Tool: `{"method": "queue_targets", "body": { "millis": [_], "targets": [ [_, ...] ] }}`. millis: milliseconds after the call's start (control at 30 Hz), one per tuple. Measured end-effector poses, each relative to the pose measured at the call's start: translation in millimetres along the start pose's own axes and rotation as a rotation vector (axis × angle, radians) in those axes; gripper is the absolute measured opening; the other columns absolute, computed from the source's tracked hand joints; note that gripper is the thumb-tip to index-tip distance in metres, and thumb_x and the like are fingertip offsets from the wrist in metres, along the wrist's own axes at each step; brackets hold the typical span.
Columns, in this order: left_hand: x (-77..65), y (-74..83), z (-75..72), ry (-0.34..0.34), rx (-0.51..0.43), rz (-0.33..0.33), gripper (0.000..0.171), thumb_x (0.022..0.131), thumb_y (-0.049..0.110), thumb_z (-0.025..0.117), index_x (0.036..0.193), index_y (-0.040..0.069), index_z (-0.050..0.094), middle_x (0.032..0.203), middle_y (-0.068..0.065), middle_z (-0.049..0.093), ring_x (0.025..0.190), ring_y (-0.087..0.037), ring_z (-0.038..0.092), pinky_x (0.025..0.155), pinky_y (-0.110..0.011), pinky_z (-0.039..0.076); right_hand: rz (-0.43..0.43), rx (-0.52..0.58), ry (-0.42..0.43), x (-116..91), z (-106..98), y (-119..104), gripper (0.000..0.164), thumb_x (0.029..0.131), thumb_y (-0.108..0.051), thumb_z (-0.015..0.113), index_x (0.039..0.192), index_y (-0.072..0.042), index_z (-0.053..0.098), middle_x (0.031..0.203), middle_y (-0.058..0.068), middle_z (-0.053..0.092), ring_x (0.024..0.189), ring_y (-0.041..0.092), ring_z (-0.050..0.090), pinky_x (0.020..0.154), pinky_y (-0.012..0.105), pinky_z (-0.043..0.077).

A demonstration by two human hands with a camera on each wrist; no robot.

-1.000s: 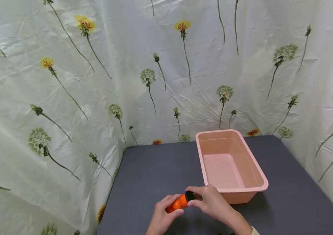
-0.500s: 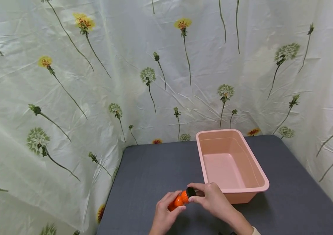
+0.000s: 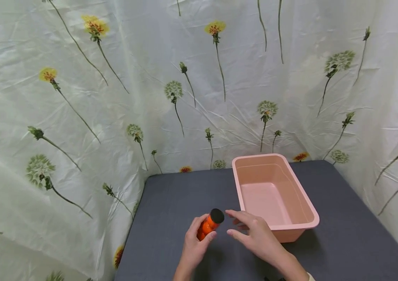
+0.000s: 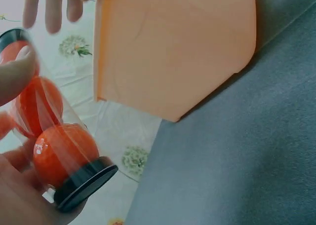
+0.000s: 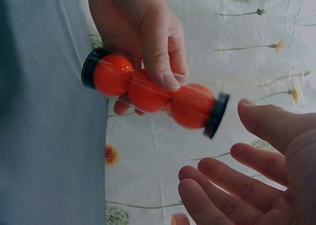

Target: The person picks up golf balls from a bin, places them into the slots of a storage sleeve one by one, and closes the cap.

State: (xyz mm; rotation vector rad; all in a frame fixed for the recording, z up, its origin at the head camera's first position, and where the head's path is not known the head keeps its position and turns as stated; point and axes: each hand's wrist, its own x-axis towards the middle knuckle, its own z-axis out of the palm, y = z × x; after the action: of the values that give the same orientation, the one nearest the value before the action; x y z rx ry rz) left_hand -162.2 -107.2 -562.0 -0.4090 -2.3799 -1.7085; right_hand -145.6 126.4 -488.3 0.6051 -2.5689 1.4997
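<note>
My left hand [image 3: 194,239] grips a clear tube of orange balls [image 5: 150,89], its thumb laid across the middle. Three balls show inside, and a black cap [image 5: 217,115] closes each end. In the head view the tube tilts with one cap [image 3: 217,216] up and toward the right. My right hand [image 3: 255,236] is apart from the tube, just right of that cap, fingers spread and holding nothing. From the right wrist, the fingers [image 5: 237,185] of this hand lie loosely bent beside the capped end.
A pink plastic tub [image 3: 308,226] stands on the dark grey table [image 3: 174,199], right behind my right hand. Nothing shows inside it. A white curtain [image 3: 143,97] printed with dandelions hangs around the table's back and sides.
My right hand has let go of the tube's black cap and opened beside it. My left hand has tipped the tube more upright and drawn it slightly left.
</note>
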Motion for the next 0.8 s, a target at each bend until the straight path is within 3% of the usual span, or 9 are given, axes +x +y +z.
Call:
{"method": "queue_targets", "body": {
  "millis": [167, 367, 567, 800],
  "targets": [
    [13.9, -13.0, 1.5, 0.010, -0.075, -0.046, 0.050, 0.089, 0.025, 0.078, 0.134, 0.028, 0.057, 0.119, 0.004, 0.063, 0.102, -0.018, 0.060, 0.089, -0.034, 0.050, -0.023, -0.016, 0.045, -4, -6, -1, 0.052, 0.085, -0.022, 0.083, 0.134, -0.029, 0.064, 0.122, -0.013, 0.066, 0.097, 0.007, 0.067, 0.080, 0.029, 0.057],
    [33.7, -34.5, 6.9, 0.021, -0.118, -0.013, 0.047, 0.094, 0.014, 0.072, 0.137, 0.021, 0.055, 0.121, -0.003, 0.064, 0.105, -0.021, 0.063, 0.090, -0.036, 0.052, -0.054, -0.031, 0.070, -7, -11, 3, 0.049, 0.087, -0.024, 0.082, 0.133, -0.029, 0.065, 0.121, -0.015, 0.065, 0.100, 0.005, 0.065, 0.082, 0.029, 0.057],
    [50.7, -53.7, 16.5, 0.049, -0.146, -0.101, 0.047, 0.092, 0.015, 0.075, 0.134, 0.024, 0.055, 0.124, -0.002, 0.064, 0.118, -0.023, 0.061, 0.098, -0.046, 0.049, -0.086, -0.064, 0.099, -11, -14, 4, 0.049, 0.086, -0.020, 0.082, 0.132, -0.030, 0.065, 0.120, -0.017, 0.064, 0.099, 0.004, 0.064, 0.084, 0.030, 0.057],
    [60.3, -68.5, 34.5, 0.065, -0.124, -0.153, 0.046, 0.092, 0.014, 0.076, 0.132, 0.016, 0.054, 0.125, -0.006, 0.064, 0.119, -0.026, 0.061, 0.100, -0.048, 0.048, -0.111, -0.090, 0.123, -14, -16, 5, 0.051, 0.083, -0.014, 0.084, 0.129, -0.029, 0.067, 0.117, -0.017, 0.064, 0.099, 0.005, 0.065, 0.083, 0.031, 0.057]
  ]
}}
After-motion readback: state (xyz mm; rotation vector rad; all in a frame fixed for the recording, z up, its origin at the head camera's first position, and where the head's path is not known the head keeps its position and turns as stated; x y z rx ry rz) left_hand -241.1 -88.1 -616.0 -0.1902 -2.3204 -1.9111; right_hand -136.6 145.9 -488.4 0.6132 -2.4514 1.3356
